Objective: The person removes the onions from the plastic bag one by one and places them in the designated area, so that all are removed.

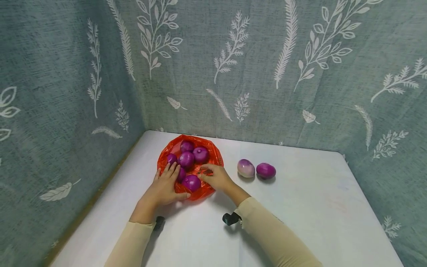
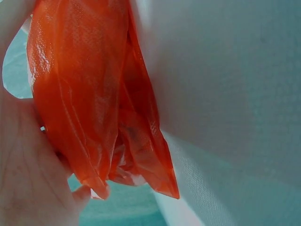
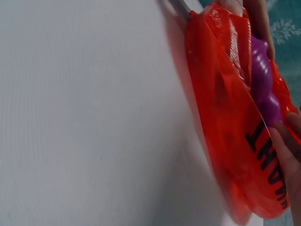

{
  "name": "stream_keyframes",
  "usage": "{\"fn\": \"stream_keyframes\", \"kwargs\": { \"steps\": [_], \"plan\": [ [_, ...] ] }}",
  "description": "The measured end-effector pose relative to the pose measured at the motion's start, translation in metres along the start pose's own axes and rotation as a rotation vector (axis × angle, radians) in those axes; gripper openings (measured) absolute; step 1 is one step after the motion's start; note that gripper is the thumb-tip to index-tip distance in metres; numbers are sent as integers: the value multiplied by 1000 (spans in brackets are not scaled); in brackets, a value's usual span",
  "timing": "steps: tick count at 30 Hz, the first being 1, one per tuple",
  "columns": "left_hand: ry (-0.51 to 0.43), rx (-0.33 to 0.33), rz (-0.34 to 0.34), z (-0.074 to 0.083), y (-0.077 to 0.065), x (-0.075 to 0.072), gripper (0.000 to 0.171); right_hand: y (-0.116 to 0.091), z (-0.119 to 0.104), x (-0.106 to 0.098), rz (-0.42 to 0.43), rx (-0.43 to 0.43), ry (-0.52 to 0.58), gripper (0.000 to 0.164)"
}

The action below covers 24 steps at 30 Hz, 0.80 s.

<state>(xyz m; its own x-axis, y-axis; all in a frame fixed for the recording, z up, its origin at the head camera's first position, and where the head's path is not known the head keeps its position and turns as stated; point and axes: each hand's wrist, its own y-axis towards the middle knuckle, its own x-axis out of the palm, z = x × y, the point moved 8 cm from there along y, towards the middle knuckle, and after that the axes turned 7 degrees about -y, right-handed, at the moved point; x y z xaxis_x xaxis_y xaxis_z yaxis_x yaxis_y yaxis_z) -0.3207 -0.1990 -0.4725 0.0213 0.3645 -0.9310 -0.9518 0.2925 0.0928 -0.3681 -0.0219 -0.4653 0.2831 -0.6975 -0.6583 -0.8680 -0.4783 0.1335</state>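
Note:
A red plastic bag (image 1: pixel 218 152) lies spread open on the white table, with several purple onions (image 1: pixel 186 160) inside it. My left hand (image 1: pixel 165 187) rests over the bag's left side, fingers spread across the onions and thumb at the front rim. In the left wrist view the bag's red side (image 2: pixel 80 84) hangs beside the palm. My right hand (image 1: pixel 217 177) reaches over the right rim, thumb and index finger apart above the bag's inside. The right wrist view shows its fingers (image 3: pixel 284 146) at the rim by black lettering.
Two more onions, one pale and purple (image 1: pixel 245 168) and one deep purple (image 1: pixel 265 171), lie on the table (image 1: pixel 320 207) to the right of the bag. Green leaf-patterned cloth (image 1: pixel 253 74) hangs behind and at both sides of the table.

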Motion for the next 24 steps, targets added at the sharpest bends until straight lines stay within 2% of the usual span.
{"fn": "stream_keyframes", "kwargs": {
  "steps": [9, 21, 24],
  "plan": [
    [5, 3, -8, -2, -2, 0, 117, 2, -5, 13, -25, -27, -12, 48],
    [6, -5, -3, -1, -1, -3, 112, 3, -12, 27, -79, -46, -187, 52],
    [8, -6, 2, -1, -1, -3, 113, 3, -14, 30, -86, -55, -194, 53]
  ]
}}
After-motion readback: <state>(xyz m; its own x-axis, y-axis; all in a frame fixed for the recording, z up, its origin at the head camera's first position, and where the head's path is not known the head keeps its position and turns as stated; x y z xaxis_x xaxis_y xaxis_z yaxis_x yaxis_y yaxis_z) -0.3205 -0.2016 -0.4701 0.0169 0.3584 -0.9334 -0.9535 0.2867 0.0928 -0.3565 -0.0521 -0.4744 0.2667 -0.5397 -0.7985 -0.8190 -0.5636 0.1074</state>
